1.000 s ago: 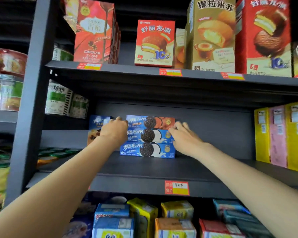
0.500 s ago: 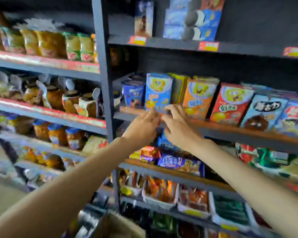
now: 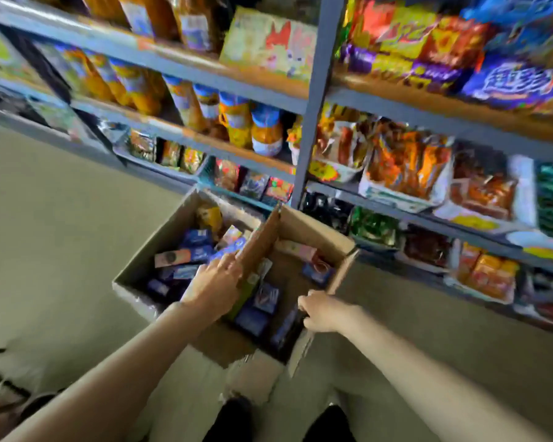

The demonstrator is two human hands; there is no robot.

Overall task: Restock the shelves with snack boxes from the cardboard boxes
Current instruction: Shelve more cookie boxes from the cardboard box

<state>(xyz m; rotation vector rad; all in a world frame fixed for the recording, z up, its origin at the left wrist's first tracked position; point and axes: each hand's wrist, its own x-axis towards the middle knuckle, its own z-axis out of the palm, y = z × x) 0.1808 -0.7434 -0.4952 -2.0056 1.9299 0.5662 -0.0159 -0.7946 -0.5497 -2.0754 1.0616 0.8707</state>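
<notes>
Two open cardboard boxes stand side by side on the floor below me, the left box (image 3: 160,240) and the right box (image 3: 316,232). Several blue snack boxes (image 3: 197,239) lie loose in the left one, and more blue boxes (image 3: 266,298) lie in the right one. My left hand (image 3: 214,283) reaches into the left box beside the upright middle flap (image 3: 262,237), fingers stretched over the blue boxes and holding nothing. My right hand (image 3: 324,311) sits at the near right rim of the right box with its fingers curled over the rim. The image is blurred.
Grey metal shelves (image 3: 312,90) full of bottles, snack bags and trays rise behind the boxes and run off to the right. Beige floor (image 3: 61,218) lies to the left. My dark shoes (image 3: 233,416) stand just in front of the boxes.
My view has swung down from the upper shelf to the floor. Both hands left the stacked cookie boxes on the shelf and came down to the cardboard boxes.
</notes>
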